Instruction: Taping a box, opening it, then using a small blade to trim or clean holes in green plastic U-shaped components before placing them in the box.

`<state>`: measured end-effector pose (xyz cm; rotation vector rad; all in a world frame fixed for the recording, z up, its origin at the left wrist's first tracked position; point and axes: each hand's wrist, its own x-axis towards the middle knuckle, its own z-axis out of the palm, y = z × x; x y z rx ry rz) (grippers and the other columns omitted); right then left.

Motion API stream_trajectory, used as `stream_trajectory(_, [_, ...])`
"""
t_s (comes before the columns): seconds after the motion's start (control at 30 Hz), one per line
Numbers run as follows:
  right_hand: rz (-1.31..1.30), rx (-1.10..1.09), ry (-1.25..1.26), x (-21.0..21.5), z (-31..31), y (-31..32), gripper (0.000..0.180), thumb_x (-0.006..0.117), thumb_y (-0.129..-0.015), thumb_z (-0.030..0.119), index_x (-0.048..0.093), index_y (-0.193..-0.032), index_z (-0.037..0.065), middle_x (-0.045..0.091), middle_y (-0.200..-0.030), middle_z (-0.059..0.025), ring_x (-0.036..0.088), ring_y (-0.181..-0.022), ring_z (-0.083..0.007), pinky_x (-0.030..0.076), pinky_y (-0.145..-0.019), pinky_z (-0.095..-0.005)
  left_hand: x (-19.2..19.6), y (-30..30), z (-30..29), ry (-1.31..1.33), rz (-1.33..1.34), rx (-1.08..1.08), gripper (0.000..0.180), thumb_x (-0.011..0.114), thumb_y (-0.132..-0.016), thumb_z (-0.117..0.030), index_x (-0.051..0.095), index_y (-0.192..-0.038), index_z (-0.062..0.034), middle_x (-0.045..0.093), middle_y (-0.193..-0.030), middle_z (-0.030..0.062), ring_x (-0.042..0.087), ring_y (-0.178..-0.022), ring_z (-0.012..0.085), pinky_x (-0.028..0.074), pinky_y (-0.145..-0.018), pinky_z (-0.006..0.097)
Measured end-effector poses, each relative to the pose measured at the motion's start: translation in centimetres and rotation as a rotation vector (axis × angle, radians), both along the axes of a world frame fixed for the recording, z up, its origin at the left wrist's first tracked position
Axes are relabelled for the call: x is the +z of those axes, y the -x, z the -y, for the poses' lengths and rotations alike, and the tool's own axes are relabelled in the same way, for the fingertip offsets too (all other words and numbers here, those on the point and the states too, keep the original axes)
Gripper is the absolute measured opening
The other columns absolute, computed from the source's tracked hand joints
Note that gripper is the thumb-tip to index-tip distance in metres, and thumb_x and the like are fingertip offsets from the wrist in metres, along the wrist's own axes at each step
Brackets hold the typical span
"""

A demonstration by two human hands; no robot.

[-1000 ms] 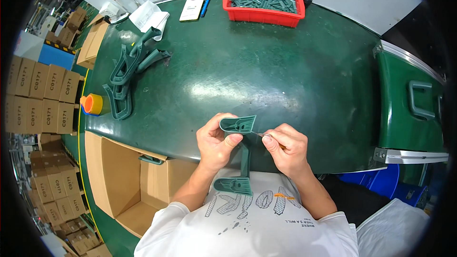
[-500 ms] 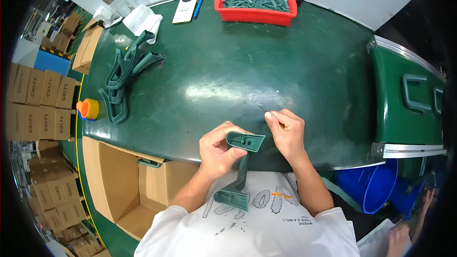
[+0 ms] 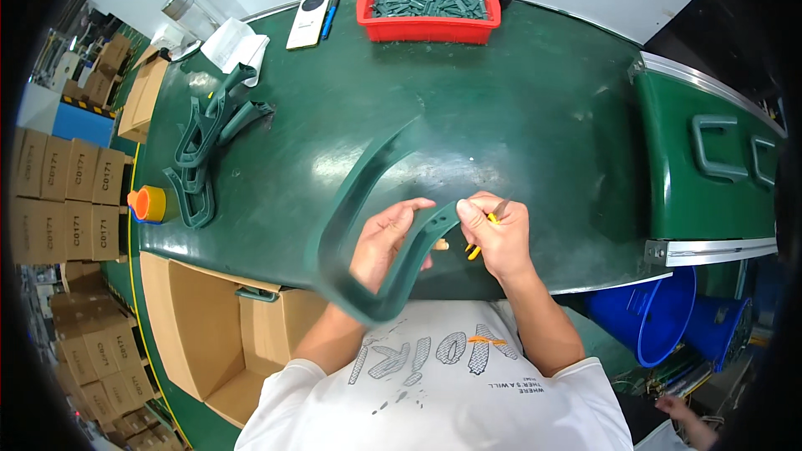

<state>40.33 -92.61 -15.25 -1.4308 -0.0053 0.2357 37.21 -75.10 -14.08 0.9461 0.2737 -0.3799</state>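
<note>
Curved green plastic part point(image 3: 380, 225), long and U-shaped, held above the near edge of the green table point(image 3: 535, 117), one arm sweeping up and away from the hands, the bend hanging low toward the body. Left hand point(image 3: 386, 238) closed around the near arm of the part from the left. Right hand point(image 3: 494, 234) pinched on the tip of that arm, thumb on top, with a small yellow-handled tool point(image 3: 478, 244) tucked under the fingers. Hands close together, not touching.

Judged light and fairly stiff, springy along its length; smooth moulded surface, likely a little slippery. Best gripped near the end being worked, the long free arm otherwise tending to swing and lever against the wrist.

Up and left of the left hand: pile of like green parts point(image 3: 205, 154), orange-capped item point(image 3: 149, 203). Well beyond both hands: red tray point(image 3: 426, 29) of small grey pieces.
</note>
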Motion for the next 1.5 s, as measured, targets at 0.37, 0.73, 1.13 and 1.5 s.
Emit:
stream_trajectory(0.37, [-0.071, 0.145, 0.221, 1.0, 0.0, 0.8, 0.03, 0.065, -0.086, 0.029, 0.063, -0.094, 0.0, 0.056, -0.067, -0.0036, 0.05, -0.055, -0.0093, 0.039, -0.051, -0.0251, -2.6, 1.0, 0.8, -0.443, 0.62, 0.296, 0.025, 0.068, -0.083, -0.009, 0.059, -0.103, 0.0026, 0.062, -0.106, 0.0128, 0.059, -0.094, 0.0169, 0.049, -0.08, 0.029])
stream_trajectory(0.73, [0.716, 0.229, 0.87, 2.9, 1.9, 0.6, 0.023, 0.065, -0.082, 0.026, 0.066, -0.086, 0.003, 0.055, -0.069, -0.0064, 0.057, -0.061, -0.0229, 0.044, -0.051, -0.0354, -2.0, 1.1, -1.7, -0.594, 0.671, 0.209, 0.019, 0.068, -0.083, -0.01, 0.061, -0.096, 0.0025, 0.065, -0.096, 0.0128, 0.061, -0.088, 0.0214, 0.05, -0.077, 0.032])
stream_trajectory(1.13, [0.817, 0.192, 0.875, 2.4, 1.0, 0.6, 0.017, 0.071, -0.076, 0.021, 0.066, -0.077, 0.005, 0.051, -0.062, -0.0041, 0.053, -0.054, -0.0204, 0.042, -0.045, -0.0337, -1.2, 1.2, -2.6, -0.676, 0.697, 0.13, 0.019, 0.07, -0.081, -0.011, 0.062, -0.093, 0.0016, 0.066, -0.092, 0.0127, 0.062, -0.084, 0.0226, 0.05, -0.073, 0.033])
stream_trajectory(1.5, [0.391, 0.266, 0.556, 2.1, 1.5, 0.4, 0.022, 0.071, -0.08, 0.022, 0.068, -0.084, 0.001, 0.053, -0.063, -0.0063, 0.053, -0.054, -0.017, 0.042, -0.05, -0.0287, -1.4, 1.5, -2.6, -0.463, 0.576, 0.126, 0.027, 0.072, -0.081, -0.019, 0.063, -0.096, 0.0007, 0.066, -0.094, 0.0117, 0.061, -0.084, 0.0188, 0.05, -0.075, 0.031])
